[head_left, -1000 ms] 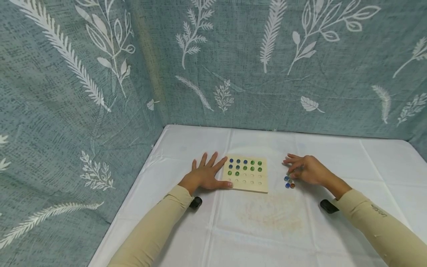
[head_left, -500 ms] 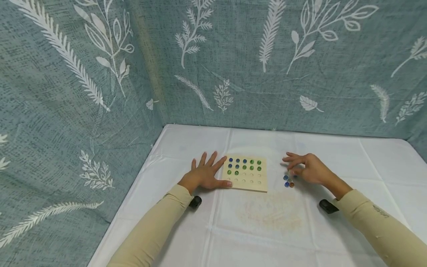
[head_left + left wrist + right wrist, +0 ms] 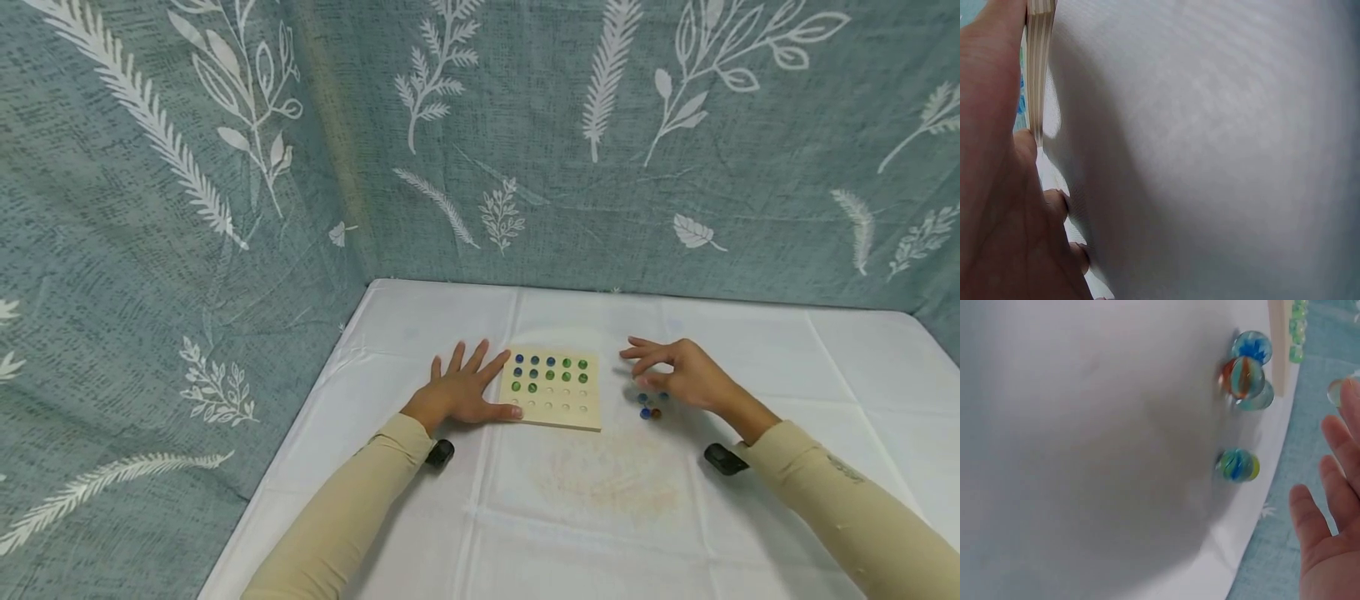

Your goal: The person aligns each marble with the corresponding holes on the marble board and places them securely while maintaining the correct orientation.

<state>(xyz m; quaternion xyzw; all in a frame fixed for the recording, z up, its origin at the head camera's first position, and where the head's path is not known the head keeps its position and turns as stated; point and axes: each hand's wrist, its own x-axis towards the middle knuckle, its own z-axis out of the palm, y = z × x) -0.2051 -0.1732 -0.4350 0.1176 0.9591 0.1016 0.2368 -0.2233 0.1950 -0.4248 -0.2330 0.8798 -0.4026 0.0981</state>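
Note:
My left hand (image 3: pixel 463 398) lies with its fingers spread at the left side of a pale wooden board (image 3: pixel 577 423), its thumb along the front left corner. In the left wrist view, the fingers reach past the board's layered edge (image 3: pixel 1037 75). Blue and green marbles fill the board's back rows; open hollows show at the front. My right hand (image 3: pixel 693 375) is raised over the loose marbles, pinching a clear marble (image 3: pixel 1335 392) between thumb and index finger, its other fingers extended. Below it on the cloth lie an orange-striped marble (image 3: pixel 1244 377), a blue one (image 3: pixel 1252 347) and a blue-yellow one (image 3: pixel 1237 465).
A white cloth (image 3: pixel 585 533) with creases and a brownish stain covers the table. Teal leaf-patterned curtains (image 3: pixel 540 225) hang behind and to the left. Dark wrist devices show below the left wrist (image 3: pixel 441 453) and right wrist (image 3: pixel 724 459).
My right hand has lifted off the loose marbles and shifted slightly left, with a marble in its fingertips. The left hand and board stay in place.

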